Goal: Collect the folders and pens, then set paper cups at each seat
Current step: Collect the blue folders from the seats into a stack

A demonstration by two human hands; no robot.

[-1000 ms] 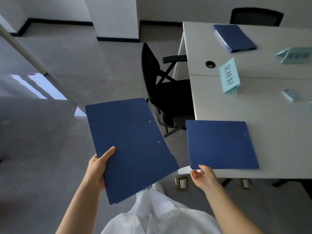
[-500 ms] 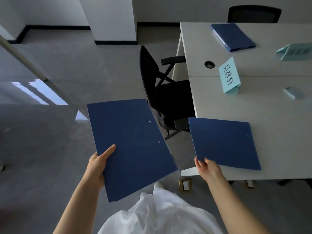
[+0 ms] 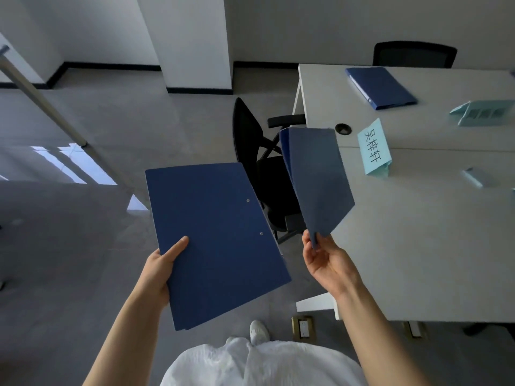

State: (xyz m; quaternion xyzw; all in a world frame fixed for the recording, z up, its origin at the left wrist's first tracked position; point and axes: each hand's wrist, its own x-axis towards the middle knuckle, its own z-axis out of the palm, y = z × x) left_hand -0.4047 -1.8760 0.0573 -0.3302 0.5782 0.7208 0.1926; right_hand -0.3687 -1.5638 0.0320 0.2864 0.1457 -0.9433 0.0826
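The left hand (image 3: 156,271) grips one blue folder (image 3: 214,240) flat, while the right hand (image 3: 326,260) pinches a second folder (image 3: 317,182) tilted upright beside the counter (image 3: 418,246).

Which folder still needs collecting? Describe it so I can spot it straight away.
Look at the white table, toward its far end by the black chair. A blue folder lies flat there, beyond the green name card. Unlike the other two folders, no hand holds it.

A blue folder (image 3: 214,240) in each hand, white table (image 3: 418,246) beside.
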